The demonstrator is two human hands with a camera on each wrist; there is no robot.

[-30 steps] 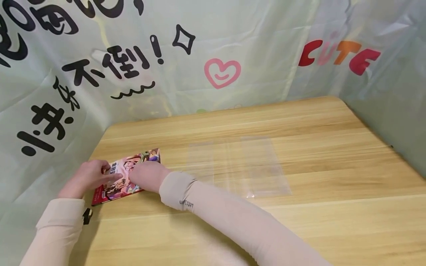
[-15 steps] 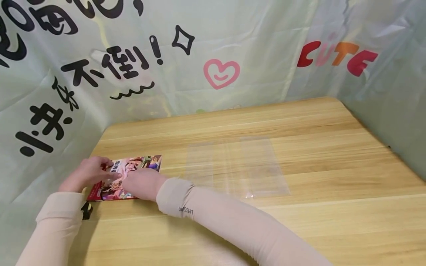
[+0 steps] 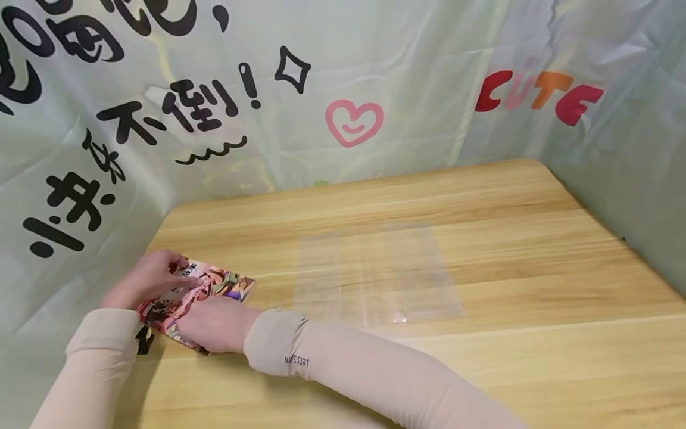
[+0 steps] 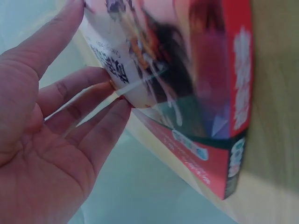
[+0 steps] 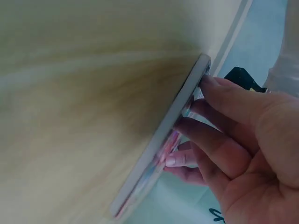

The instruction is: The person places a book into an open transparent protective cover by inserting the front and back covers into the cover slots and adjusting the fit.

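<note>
The biggest worry, I judge, is the wooden table [image 3: 514, 262] running out: its left edge passes close beneath the left fingers, so an outward push could carry a load over it. The transparent plastic [image 3: 423, 274], right of the right fingers, could be dragged if the right sleeve [image 3: 375, 369] swings back over it. The right hand [image 3: 214, 325] is bent, fingertips and thumb gripping the book's edge; the left hand [image 3: 145, 280] is part-closed, thumb across the cover and fingertips at the rim; whether any finger reaches underneath I cannot tell. The glossy book [image 3: 214, 285] lies slantwise between both sets of fingers, and uneven pressure might crease it or let it slip. A small black item [image 3: 145, 341] beside the left wrist could bump its corner. For room, the hanging cloth [image 3: 418, 71] crowds the left fingers' outer side; wood stretches widely right of the right fingers and beyond both hands.
</note>
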